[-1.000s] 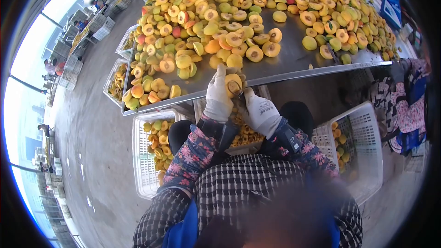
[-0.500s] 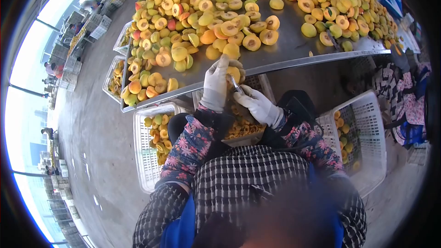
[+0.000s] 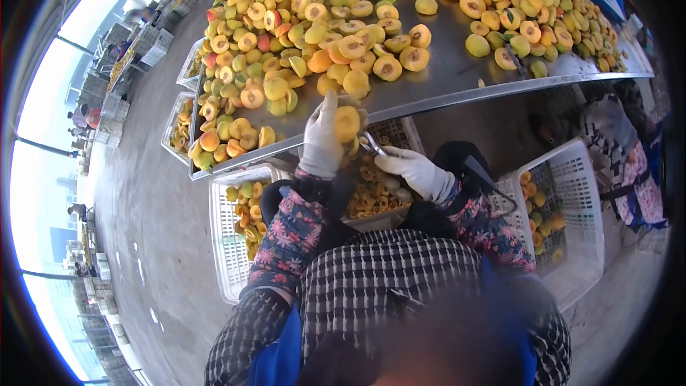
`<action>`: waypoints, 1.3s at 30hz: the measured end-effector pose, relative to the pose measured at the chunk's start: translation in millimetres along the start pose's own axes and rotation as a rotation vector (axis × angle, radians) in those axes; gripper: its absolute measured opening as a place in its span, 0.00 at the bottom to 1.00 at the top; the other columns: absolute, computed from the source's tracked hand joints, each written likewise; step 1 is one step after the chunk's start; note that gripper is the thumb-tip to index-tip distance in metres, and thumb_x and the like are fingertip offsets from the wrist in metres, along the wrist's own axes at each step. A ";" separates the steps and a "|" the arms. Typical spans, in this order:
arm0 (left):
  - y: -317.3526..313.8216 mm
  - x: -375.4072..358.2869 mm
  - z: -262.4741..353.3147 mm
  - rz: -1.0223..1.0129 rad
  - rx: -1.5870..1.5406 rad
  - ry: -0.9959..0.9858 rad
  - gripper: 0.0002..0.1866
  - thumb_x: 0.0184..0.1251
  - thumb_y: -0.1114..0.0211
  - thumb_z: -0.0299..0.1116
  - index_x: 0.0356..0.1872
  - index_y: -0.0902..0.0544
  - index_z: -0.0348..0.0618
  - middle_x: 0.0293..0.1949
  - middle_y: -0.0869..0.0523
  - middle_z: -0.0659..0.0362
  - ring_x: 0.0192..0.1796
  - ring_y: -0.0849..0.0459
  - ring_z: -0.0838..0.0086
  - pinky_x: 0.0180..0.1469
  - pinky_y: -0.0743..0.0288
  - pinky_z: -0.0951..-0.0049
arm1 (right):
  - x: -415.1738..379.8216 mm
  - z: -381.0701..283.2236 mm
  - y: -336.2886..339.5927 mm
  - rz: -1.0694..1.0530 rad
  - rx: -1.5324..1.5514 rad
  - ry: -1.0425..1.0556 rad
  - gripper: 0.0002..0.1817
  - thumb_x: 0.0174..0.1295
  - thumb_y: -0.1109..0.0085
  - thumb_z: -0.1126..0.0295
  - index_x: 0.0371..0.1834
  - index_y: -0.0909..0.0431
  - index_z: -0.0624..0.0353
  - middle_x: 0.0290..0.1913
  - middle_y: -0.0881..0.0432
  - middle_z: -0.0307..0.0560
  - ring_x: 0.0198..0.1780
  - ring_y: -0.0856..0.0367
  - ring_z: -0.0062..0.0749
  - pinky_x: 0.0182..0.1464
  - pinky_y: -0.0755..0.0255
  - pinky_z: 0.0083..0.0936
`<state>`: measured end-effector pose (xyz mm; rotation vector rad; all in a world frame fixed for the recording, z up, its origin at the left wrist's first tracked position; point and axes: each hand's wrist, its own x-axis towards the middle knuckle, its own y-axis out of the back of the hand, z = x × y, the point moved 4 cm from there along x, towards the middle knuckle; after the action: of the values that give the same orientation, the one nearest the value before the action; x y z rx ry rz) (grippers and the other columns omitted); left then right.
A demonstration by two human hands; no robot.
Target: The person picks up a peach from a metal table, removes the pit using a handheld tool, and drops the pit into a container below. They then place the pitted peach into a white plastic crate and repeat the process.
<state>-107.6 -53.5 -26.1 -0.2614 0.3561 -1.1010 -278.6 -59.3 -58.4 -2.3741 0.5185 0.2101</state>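
Yellow peach halves (image 3: 286, 36) with brown centres are heaped on the metal table (image 3: 436, 78) in front of me. At its near edge my left hand (image 3: 321, 141), in a white glove, is closed on a peach half (image 3: 347, 124), its pale yellow flesh showing. My right hand (image 3: 423, 171), gloved as well, grips a small metal pitting tool (image 3: 371, 144). The tool's curved tip points at the peach half from just below right. Beneath both hands, between my knees, a crate holds small brownish-yellow fruit scraps (image 3: 375, 196).
White plastic crates with peach halves stand left (image 3: 227, 243) and right (image 3: 579, 214) of my legs. More crates (image 3: 171, 129) sit beyond the table's left end. A co-worker's floral sleeve (image 3: 636, 171) shows at the right. People and stacked crates line the far left.
The tool has come away from the fruit and tilts differently. My left hand has moved slightly left and down, with the peach half's face now in view. My right hand has lowered a little.
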 end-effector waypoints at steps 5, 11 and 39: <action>52.1 -21.3 53.9 0.119 1.411 -0.346 0.16 0.68 0.37 0.45 0.41 0.14 0.42 0.38 0.14 0.52 0.43 0.15 0.61 0.48 0.23 0.64 | 10.0 23.7 24.0 0.119 -0.469 -0.002 0.14 0.71 0.48 0.59 0.48 0.27 0.59 0.27 0.26 0.39 0.28 0.27 0.21 0.31 0.33 0.20; 97.8 -0.3 85.3 0.283 1.719 -0.347 0.26 0.62 0.33 0.48 0.58 0.21 0.47 0.54 0.19 0.47 0.57 0.21 0.56 0.60 0.28 0.60 | 15.4 25.7 17.3 0.134 -0.776 -0.059 0.19 0.70 0.48 0.56 0.46 0.28 0.64 0.33 0.21 0.51 0.37 0.21 0.37 0.41 0.29 0.34; 14.6 14.0 1.5 0.012 -0.571 0.045 0.23 0.75 0.46 0.52 0.52 0.25 0.40 0.50 0.19 0.48 0.53 0.20 0.55 0.57 0.24 0.52 | 24.9 -44.3 -22.9 0.414 -1.276 0.818 0.13 0.70 0.49 0.67 0.50 0.31 0.64 0.32 0.21 0.61 0.34 0.23 0.62 0.37 0.30 0.45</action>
<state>-89.3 -59.8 -32.4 -0.7382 0.7104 -0.9757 -245.9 -80.7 -18.7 -3.5117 1.6443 -0.4213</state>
